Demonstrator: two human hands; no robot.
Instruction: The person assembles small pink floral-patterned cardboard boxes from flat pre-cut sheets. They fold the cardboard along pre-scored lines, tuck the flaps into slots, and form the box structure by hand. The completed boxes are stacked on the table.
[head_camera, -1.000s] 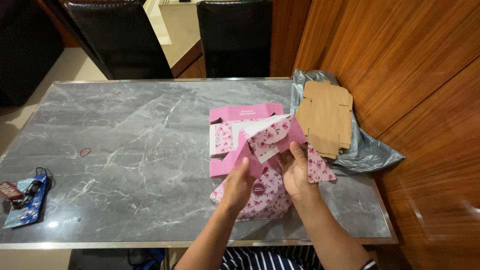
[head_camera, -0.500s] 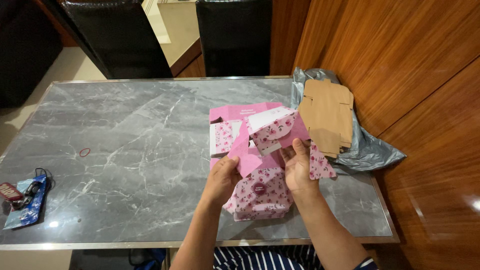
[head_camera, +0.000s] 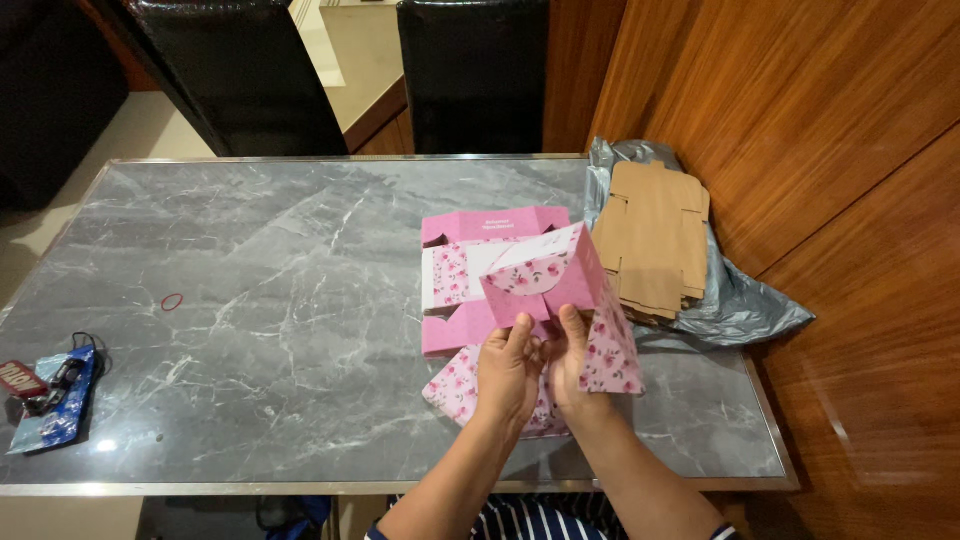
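Both hands meet over the near right part of the grey marble tabletop (head_camera: 250, 300); the left hand (head_camera: 507, 375) and the right hand (head_camera: 568, 368) sit side by side, almost touching, and together they grip a pink floral box (head_camera: 545, 285) that is half folded; the left fingers (head_camera: 520, 335) pinch its lower edge from the left, and the right fingers (head_camera: 572, 325) are closed on the same edge just beside them; a plain pink flap tilts up away from the person, a rounded floral flap shows on its near face, and a floral panel hangs down to the right of the right hand; the box is raised off the tabletop, over a flat blank (head_camera: 465, 270) of the same pink floral card, whose far strip is plain pink; part of the floral card also shows under the left wrist, though whether it belongs to the blank or the box I cannot tell.

To the right, well clear of the hands, a stack of brown blanks (head_camera: 655, 235) lies on a grey bag (head_camera: 740, 300) against the wooden wall (head_camera: 800, 120); a red band (head_camera: 173, 300) lies far to the left; a blue packet (head_camera: 55, 410) with dark bits on it sits at the near left edge; two black chairs (head_camera: 470, 70) stand beyond the far edge.
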